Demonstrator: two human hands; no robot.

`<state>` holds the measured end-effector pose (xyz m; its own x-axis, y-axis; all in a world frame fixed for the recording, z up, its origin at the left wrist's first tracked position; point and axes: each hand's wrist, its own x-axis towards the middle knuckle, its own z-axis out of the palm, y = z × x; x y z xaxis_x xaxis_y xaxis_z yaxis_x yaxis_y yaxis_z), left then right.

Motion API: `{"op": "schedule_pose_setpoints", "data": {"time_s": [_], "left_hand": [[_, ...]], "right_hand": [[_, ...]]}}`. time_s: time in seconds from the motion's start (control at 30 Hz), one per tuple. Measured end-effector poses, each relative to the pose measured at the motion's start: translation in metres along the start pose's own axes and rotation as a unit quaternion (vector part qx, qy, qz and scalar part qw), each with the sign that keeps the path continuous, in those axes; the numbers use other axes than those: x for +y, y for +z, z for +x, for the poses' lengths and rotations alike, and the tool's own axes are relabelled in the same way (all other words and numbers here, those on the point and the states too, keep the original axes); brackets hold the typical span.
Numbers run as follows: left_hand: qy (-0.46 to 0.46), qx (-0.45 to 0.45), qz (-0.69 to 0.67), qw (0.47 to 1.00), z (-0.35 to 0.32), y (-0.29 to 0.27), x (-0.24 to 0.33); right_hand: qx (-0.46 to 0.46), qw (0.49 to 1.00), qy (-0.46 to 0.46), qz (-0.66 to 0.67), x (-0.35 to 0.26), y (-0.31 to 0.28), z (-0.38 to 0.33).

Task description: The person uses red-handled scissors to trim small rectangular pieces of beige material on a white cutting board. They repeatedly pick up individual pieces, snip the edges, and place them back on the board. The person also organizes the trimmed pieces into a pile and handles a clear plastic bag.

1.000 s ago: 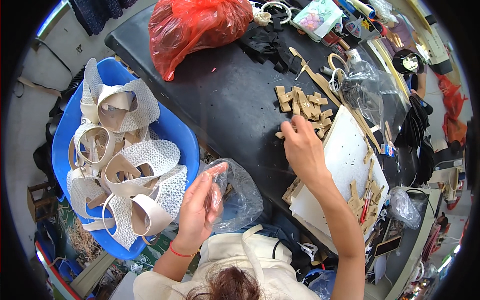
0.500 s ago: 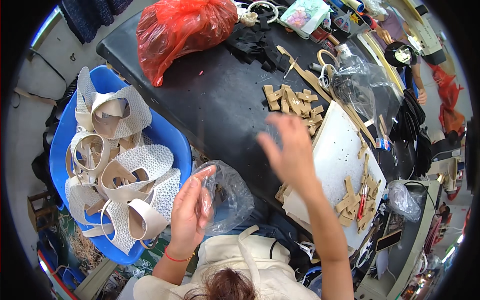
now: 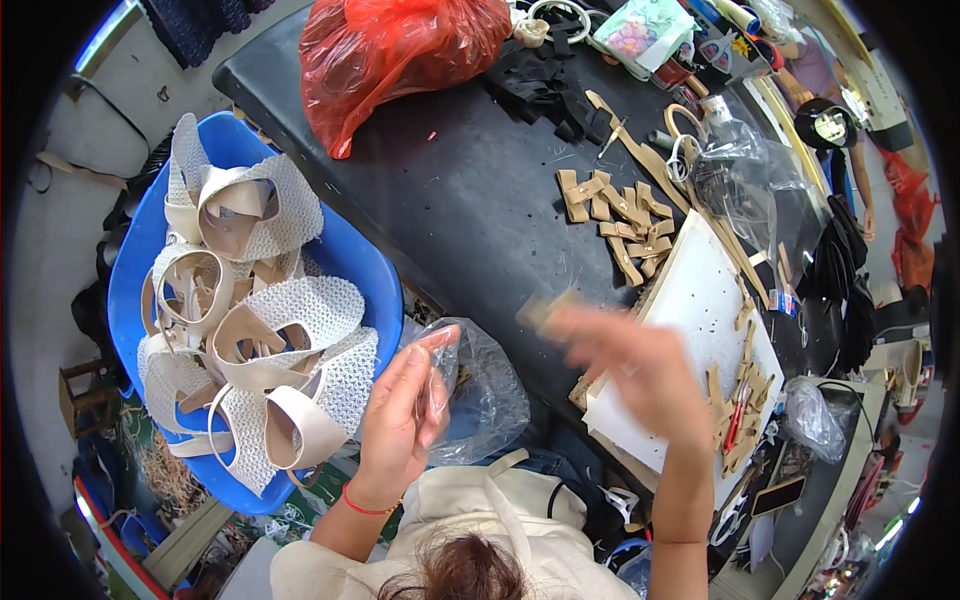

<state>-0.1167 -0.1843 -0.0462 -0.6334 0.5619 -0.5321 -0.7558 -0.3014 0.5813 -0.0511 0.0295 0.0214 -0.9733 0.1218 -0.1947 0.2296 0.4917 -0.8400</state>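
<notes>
My left hand [image 3: 402,415] grips the edge of a clear plastic bag [image 3: 485,400], which hangs with its mouth spread toward the table. My right hand [image 3: 635,365] is in motion above the table's near edge. At its fingertips is a small tan strip piece [image 3: 543,311], smeared by the movement. Beyond that hand lies a loose pile of similar folded tan strip pieces [image 3: 620,215] on the black table [image 3: 450,215]. More tan strips [image 3: 750,405] rest on a white board [image 3: 670,330] at the right, beside a red-handled tool [image 3: 736,425].
A blue tub [image 3: 385,290] of white woven shoe uppers [image 3: 310,310] stands to the left. A red plastic bag [image 3: 400,60] sits at the table's far end, near black strips [image 3: 545,95]. Scissors [image 3: 678,160] and crumpled clear plastic [image 3: 750,180] lie farther right. Another person's arm shows at far right.
My right hand has come back from the tan pile toward me, with a tan piece now at its fingertips. My left hand keeps the clear bag. The whole view has shifted slightly.
</notes>
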Motion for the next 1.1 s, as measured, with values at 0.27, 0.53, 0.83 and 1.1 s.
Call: {"op": "schedule_pose_setpoints", "data": {"time_s": [0.27,0.53,0.83,1.1], "left_hand": [[0.01,-0.005,0.012,1.0,-0.006,0.01,0.001],[0.004,-0.02,0.003,1.0,-0.001,0.007,-0.006],[0.004,-0.001,0.007,1.0,0.001,0.001,-0.007],[0.004,0.006,0.006,1.0,0.001,0.008,-0.004]], "right_hand": [[-0.073,0.976,-0.086,-0.188,0.02,0.072,0.006],[0.245,0.807,-0.089,-0.53,0.103,-0.032,0.071],[0.372,0.898,-0.014,-0.235,0.074,-0.032,0.054],[0.092,0.98,-0.165,-0.058,0.021,0.064,-0.001]]}}
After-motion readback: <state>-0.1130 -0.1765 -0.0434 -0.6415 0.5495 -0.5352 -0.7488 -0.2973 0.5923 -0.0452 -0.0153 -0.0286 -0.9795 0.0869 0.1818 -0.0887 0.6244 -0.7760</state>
